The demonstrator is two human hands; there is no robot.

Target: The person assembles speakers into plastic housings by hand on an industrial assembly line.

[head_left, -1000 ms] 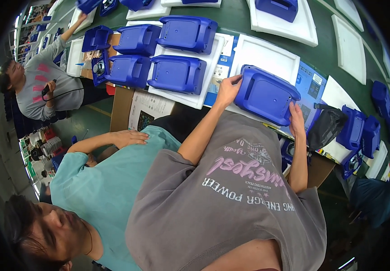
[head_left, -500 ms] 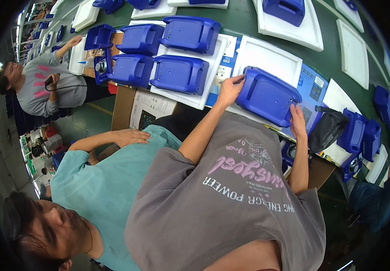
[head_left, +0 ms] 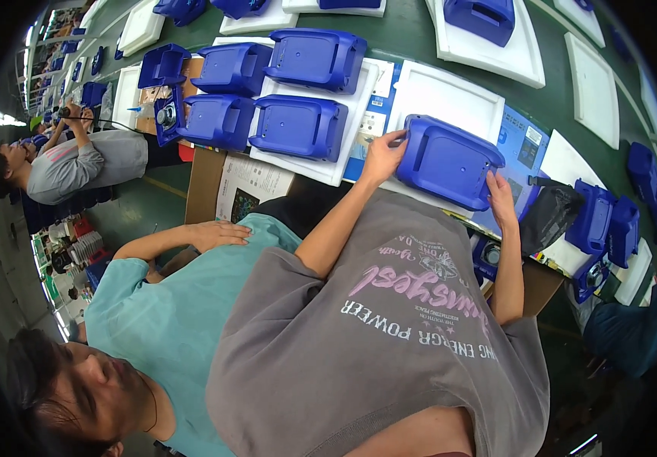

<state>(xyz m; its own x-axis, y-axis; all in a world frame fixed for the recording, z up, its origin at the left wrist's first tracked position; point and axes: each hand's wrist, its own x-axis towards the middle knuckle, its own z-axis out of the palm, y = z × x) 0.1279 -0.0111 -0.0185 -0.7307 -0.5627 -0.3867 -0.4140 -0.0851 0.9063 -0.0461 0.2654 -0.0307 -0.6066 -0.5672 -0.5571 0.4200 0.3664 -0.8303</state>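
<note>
A blue plastic housing (head_left: 450,162) with rounded corners lies tilted across the near edge of a white foam tray (head_left: 458,91). My left hand (head_left: 385,156) grips its left end, thumb and fingers closed on the rim. At its right end my right hand (head_left: 500,196) holds the lower corner, fingers partly hidden by the housing. Small holes show in the housing's face. Left of my hands, several like housings rest on white foam, among them a large one (head_left: 302,127) nearest to my left hand.
A blue printed carton (head_left: 521,148) lies under the foam. Right of it are a black mesh bag (head_left: 551,221) and more blue housings (head_left: 592,217). A person in a teal shirt (head_left: 191,305) sits close at my left; another in grey (head_left: 92,164) stands farther off.
My hands and the housing stay nearly as they were, shifted slightly left in the picture. The far person in grey has turned away and brought both hands up together.
</note>
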